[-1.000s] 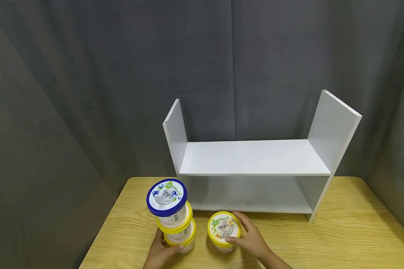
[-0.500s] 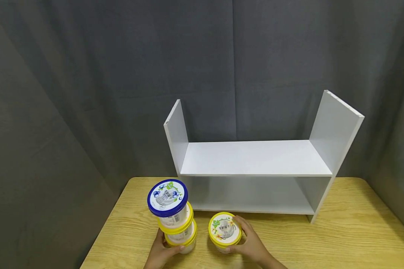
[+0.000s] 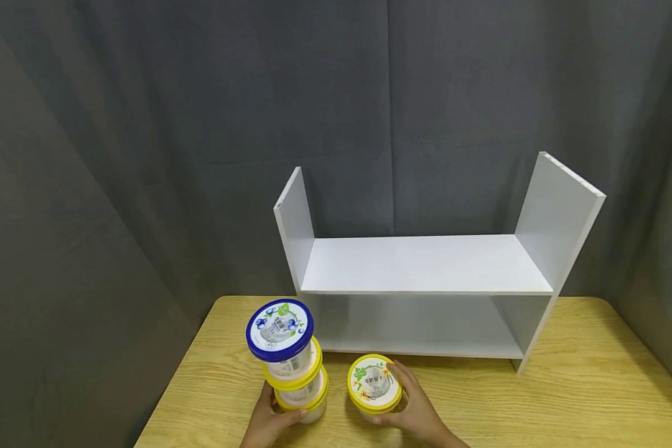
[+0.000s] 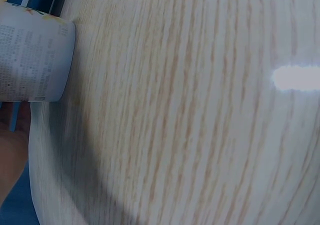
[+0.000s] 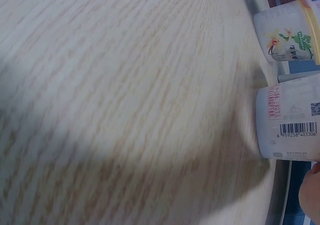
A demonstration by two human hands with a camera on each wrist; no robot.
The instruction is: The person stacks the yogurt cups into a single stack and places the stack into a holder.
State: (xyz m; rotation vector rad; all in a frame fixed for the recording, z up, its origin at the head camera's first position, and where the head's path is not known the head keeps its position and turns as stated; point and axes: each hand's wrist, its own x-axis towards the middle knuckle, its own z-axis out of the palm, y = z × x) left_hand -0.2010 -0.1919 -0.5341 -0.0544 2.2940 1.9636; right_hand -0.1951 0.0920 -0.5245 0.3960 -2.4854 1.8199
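In the head view a leaning stack of three tubs stands left of centre. On top is a tub with a blue lid [image 3: 280, 330], printed with blueberries; the middle tub [image 3: 299, 392] and bottom tub [image 3: 316, 410] have yellow lids. My left hand [image 3: 269, 417] grips the bottom tub, thumb across its near side. To the right, my right hand [image 3: 417, 404] grips a single yellow-lidded tub [image 3: 374, 382] with vanilla flowers printed on it, thumb low on its near side. The right wrist view catches this tub's barcode side [image 5: 290, 120] beside the stack's bottom tub [image 5: 287, 35].
A white two-level shelf [image 3: 425, 264] with upright side panels stands at the back of the wooden table [image 3: 593, 386], right behind the tubs. A dark grey curtain [image 3: 336, 112] hangs behind it.
My right thumb has slid down from the single tub's lid to its side, with the hand drawn slightly nearer round it. My left hand and the stack hold still.
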